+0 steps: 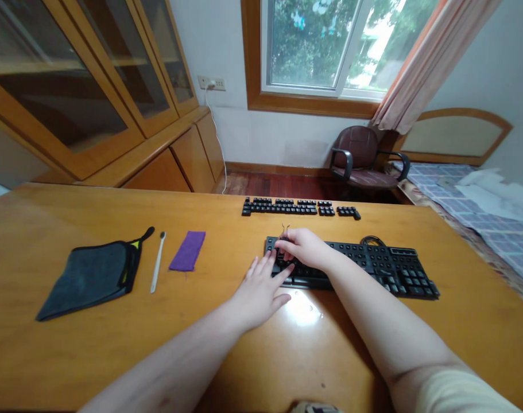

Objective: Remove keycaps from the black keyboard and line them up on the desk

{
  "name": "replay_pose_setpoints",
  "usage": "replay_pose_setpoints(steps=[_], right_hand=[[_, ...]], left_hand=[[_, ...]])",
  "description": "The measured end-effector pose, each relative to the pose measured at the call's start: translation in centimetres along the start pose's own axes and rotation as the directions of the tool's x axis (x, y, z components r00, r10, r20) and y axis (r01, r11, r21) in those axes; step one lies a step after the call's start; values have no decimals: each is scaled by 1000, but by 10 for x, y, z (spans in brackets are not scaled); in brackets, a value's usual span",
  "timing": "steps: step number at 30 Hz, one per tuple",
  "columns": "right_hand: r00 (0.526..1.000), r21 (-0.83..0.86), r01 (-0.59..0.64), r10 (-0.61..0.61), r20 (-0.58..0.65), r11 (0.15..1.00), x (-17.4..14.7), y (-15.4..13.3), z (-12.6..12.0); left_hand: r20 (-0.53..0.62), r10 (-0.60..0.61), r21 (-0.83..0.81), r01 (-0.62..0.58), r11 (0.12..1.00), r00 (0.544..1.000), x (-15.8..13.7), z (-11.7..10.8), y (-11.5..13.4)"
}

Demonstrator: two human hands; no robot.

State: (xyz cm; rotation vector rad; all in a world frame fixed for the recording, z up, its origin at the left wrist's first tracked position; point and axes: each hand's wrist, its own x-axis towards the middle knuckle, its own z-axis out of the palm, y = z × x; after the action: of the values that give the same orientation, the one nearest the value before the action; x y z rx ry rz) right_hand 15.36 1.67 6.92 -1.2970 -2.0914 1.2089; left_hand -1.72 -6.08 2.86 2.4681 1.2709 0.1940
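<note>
A black keyboard (pixel 364 259) lies on the wooden desk, with some key positions stripped of their caps and keycaps still on its right end. My left hand (pixel 259 291) rests with spread fingers on the keyboard's left front edge, holding nothing. Over the left part of the keys, my right hand (pixel 308 248) is closed in a pinch on a thin wire keycap puller (pixel 286 228), whose two bent wire ends stick up above the fingers. The puller's lower part is hidden by the hand. Loose black keycaps (pixel 282 207) are laid out in rows beyond the keyboard.
Left of my hands lie a purple cloth (pixel 188 251), a white-handled brush (pixel 158 264) and a folded dark grey cloth (pixel 89 272). A coiled black cable (pixel 372 240) sits behind the keyboard. Past the desk stand a chair (pixel 362 152), a bed and a glass-fronted cabinet.
</note>
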Motion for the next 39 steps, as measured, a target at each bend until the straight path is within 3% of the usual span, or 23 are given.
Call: replay_pose_setpoints(steps=[16, 24, 27, 31, 39], right_hand=[[995, -73, -62, 67, 72, 995, 5, 4, 8], [944, -5, 83, -77, 321, 996, 1, 6, -6], [925, -22, 222, -203, 321, 975, 3, 7, -8], [901, -96, 367, -328, 284, 925, 6, 9, -8], [923, -459, 359, -236, 304, 813, 0, -2, -4]], left_hand=[[31, 10, -81, -8, 997, 999, 1, 1, -5], [34, 19, -73, -17, 997, 999, 1, 1, -6], [28, 19, -54, -18, 998, 999, 1, 1, -5], [14, 32, -44, -31, 999, 999, 1, 1, -6], [74, 13, -104, -5, 995, 997, 3, -1, -8]])
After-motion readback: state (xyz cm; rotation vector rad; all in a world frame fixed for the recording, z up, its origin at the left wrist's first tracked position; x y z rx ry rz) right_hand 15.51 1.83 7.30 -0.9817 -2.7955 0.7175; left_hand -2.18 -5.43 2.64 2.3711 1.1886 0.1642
